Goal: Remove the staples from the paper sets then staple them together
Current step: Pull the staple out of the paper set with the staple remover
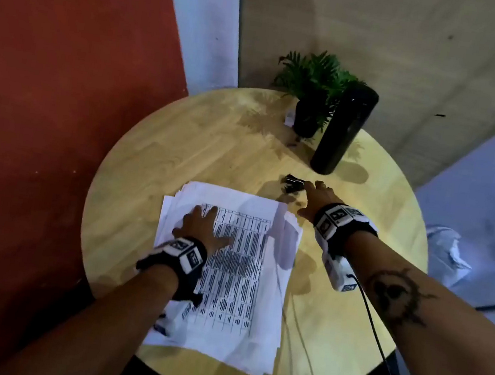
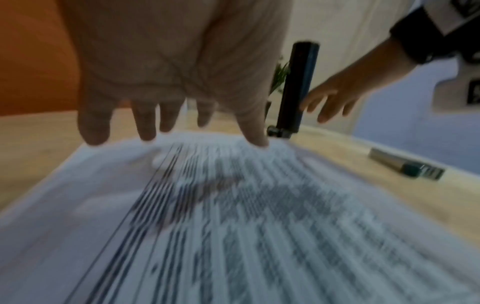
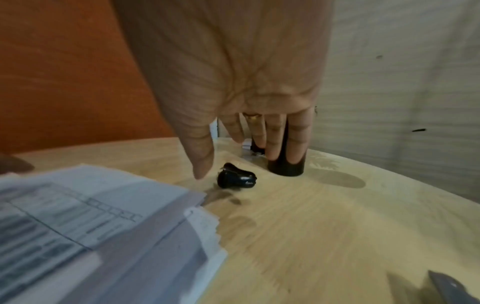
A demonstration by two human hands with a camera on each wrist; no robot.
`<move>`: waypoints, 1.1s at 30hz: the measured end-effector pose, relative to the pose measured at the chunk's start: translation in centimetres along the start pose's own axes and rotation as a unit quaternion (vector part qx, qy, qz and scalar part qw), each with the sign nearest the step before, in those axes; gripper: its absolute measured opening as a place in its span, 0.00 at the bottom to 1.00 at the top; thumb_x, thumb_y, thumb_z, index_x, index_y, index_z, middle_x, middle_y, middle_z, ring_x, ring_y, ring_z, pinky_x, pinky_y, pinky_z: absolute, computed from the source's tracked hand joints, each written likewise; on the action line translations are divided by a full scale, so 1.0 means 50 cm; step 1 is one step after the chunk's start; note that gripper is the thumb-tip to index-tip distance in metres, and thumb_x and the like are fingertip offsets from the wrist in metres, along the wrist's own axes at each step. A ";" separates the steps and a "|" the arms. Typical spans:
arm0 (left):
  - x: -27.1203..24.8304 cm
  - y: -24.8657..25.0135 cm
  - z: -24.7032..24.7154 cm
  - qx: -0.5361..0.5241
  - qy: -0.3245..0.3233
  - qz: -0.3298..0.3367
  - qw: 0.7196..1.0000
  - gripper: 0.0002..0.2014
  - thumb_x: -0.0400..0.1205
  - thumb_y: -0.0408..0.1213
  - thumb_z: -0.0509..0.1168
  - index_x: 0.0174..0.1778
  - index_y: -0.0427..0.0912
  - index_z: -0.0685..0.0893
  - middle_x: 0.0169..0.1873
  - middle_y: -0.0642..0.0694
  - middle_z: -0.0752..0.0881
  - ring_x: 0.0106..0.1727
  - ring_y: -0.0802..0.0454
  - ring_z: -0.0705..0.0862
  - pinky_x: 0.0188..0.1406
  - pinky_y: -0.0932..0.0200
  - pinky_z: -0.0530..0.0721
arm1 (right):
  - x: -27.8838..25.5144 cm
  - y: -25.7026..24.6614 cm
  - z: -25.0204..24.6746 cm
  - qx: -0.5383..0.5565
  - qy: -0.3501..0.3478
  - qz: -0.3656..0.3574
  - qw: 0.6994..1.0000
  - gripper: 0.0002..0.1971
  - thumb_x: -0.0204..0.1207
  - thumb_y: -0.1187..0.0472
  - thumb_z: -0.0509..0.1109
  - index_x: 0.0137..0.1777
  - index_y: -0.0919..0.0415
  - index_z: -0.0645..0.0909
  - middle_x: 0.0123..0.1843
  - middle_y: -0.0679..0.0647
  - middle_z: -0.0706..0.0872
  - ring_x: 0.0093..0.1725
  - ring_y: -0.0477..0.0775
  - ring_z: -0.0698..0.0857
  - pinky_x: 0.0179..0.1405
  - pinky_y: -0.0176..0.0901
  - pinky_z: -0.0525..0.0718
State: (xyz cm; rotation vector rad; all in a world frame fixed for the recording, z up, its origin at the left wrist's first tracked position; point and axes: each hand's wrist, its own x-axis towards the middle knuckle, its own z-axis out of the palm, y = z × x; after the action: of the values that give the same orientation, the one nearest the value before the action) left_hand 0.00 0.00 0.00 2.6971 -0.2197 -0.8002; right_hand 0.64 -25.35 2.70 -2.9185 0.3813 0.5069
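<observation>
A stack of white paper sets [image 1: 237, 280] with a printed table on top lies on the round wooden table [image 1: 182, 147]. My left hand [image 1: 203, 228] rests flat on the stack with its fingers [image 2: 145, 127] spread over the far part of the top sheet [image 2: 233, 226]. A small black staple remover [image 1: 294, 183] sits just beyond the stack's far right corner [image 3: 91, 226]. My right hand [image 1: 317, 196] hovers over the staple remover [image 3: 237, 179] with straight fingers [image 3: 275, 139], holding nothing. A silver and teal stapler-like tool [image 2: 405, 166] lies to the right of the stack.
A tall black cylinder [image 1: 345, 131] stands right behind the staple remover, with a potted plant [image 1: 311, 101] beside it. A red wall is on the left. A cable [image 1: 376, 346] runs from my right wrist over the table's near right edge.
</observation>
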 end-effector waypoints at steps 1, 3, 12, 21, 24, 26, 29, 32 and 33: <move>0.001 -0.012 0.003 -0.019 0.012 -0.031 0.999 0.46 0.76 0.62 0.65 0.84 0.50 0.48 0.84 0.42 0.45 0.83 0.38 0.49 0.78 0.35 0.56 | 0.014 -0.010 0.005 -0.003 0.010 -0.010 1.000 0.29 0.76 0.60 0.69 0.75 0.60 0.62 0.72 0.63 0.66 0.69 0.66 0.69 0.54 0.56 0.76; 0.009 -0.037 0.014 -0.021 0.022 -0.078 0.996 0.49 0.74 0.64 0.66 0.84 0.51 0.46 0.84 0.42 0.44 0.83 0.38 0.47 0.76 0.32 0.56 | 0.043 -0.023 0.015 -0.008 0.027 -0.031 0.999 0.29 0.78 0.61 0.65 0.77 0.57 0.59 0.78 0.62 0.60 0.73 0.66 0.64 0.58 0.58 0.76; 0.039 -0.073 0.029 -0.036 0.066 -0.127 0.989 0.66 0.57 0.66 0.77 0.83 0.51 0.42 0.83 0.44 0.47 0.82 0.38 0.49 0.72 0.27 0.61 | 0.148 -0.036 0.060 -0.012 -0.022 -0.052 0.998 0.25 0.80 0.53 0.55 0.76 0.62 0.66 0.73 0.67 0.69 0.72 0.68 0.67 0.67 0.56 0.71; 0.051 -0.083 0.013 -0.132 0.121 -0.163 0.970 0.65 0.53 0.55 0.84 0.81 0.52 0.51 0.76 0.41 0.61 0.76 0.37 0.60 0.69 0.29 0.66 | 0.104 -0.036 0.041 0.227 0.119 0.062 0.965 0.19 0.78 0.57 0.66 0.65 0.66 0.70 0.64 0.72 0.72 0.56 0.73 0.79 0.43 0.52 0.74; 0.052 -0.088 -0.002 -0.127 0.113 -0.175 0.970 0.62 0.56 0.54 0.83 0.81 0.48 0.52 0.76 0.40 0.62 0.77 0.36 0.61 0.69 0.30 0.64 | 0.026 -0.054 0.052 0.410 0.116 0.045 0.903 0.18 0.69 0.56 0.74 0.53 0.60 0.71 0.51 0.70 0.81 0.45 0.65 0.82 0.30 0.50 0.75; 0.053 -0.089 -0.010 -0.123 0.126 -0.184 0.967 0.58 0.58 0.53 0.83 0.79 0.46 0.57 0.75 0.40 0.66 0.76 0.37 0.63 0.68 0.32 0.66 | -0.054 -0.082 0.087 0.523 0.037 0.042 0.851 0.14 0.73 0.62 0.72 0.53 0.58 0.69 0.40 0.63 0.82 0.31 0.56 0.78 0.22 0.42 0.76; 0.065 -0.103 -0.011 -0.201 0.181 -0.158 0.950 0.39 0.64 0.46 0.81 0.69 0.43 0.72 0.66 0.39 0.77 0.71 0.37 0.73 0.66 0.39 0.74 | -0.172 -0.130 0.165 0.591 -0.090 0.049 0.800 0.11 0.77 0.67 0.68 0.55 0.60 0.71 0.33 0.54 0.77 0.26 0.47 0.74 0.18 0.29 0.72; 0.065 -0.108 -0.024 -0.276 0.192 -0.114 0.935 0.22 0.73 0.41 0.76 0.60 0.36 0.81 0.58 0.37 0.85 0.61 0.39 0.83 0.56 0.53 0.79 | -0.208 -0.142 0.243 0.569 -0.118 0.048 0.812 0.13 0.78 0.63 0.68 0.60 0.62 0.71 0.40 0.54 0.79 0.29 0.50 0.76 0.23 0.36 0.75; 0.061 -0.108 -0.031 -0.270 0.178 -0.104 0.941 0.19 0.75 0.41 0.74 0.59 0.35 0.82 0.57 0.36 0.86 0.59 0.39 0.83 0.52 0.56 0.77 | -0.209 -0.143 0.259 0.557 -0.116 0.050 0.821 0.15 0.77 0.61 0.69 0.61 0.61 0.72 0.43 0.56 0.79 0.29 0.51 0.76 0.25 0.38 0.75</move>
State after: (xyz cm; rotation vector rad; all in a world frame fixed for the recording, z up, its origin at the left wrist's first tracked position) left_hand 3.70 4.77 -2.14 2.2944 0.3302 -0.3371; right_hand -10.91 -13.70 -4.92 -1.6859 0.5489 0.4268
